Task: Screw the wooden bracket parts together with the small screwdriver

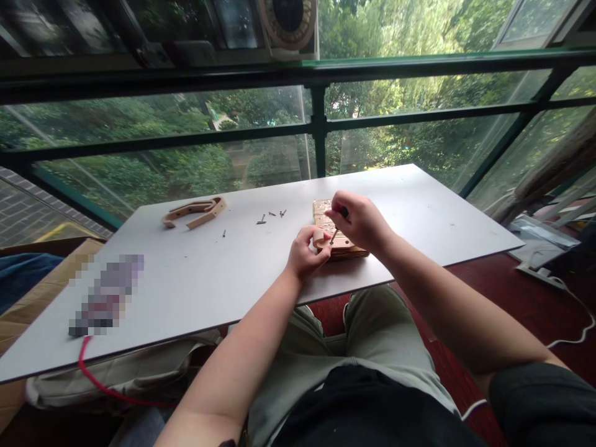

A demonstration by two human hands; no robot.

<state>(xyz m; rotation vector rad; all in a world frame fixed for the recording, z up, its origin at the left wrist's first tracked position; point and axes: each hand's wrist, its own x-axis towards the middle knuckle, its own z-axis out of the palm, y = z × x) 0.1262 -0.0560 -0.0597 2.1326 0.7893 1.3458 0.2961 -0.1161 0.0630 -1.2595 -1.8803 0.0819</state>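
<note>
On the white table, a light wooden block [344, 243] with marks and holes in its top lies in front of me. My left hand [303, 253] is closed around a small curved wooden piece [318, 238], holding it at the block's left side. Above the block, my right hand [357, 218] grips a screwdriver [334, 235]; its dark handle is mostly hidden in my fingers. The metal shaft slants down to the left, its tip close to my left fingertips. Whether the tip sits in a screw is too small to tell.
Several loose screws [262, 219] lie left of the block. Farther left is an angular, bent wooden frame [205, 213]. A blurred-out object [108, 295] rests near the left end, with a red cord [93, 375] hanging below. Green window railings [319, 127] stand behind the table [223, 273].
</note>
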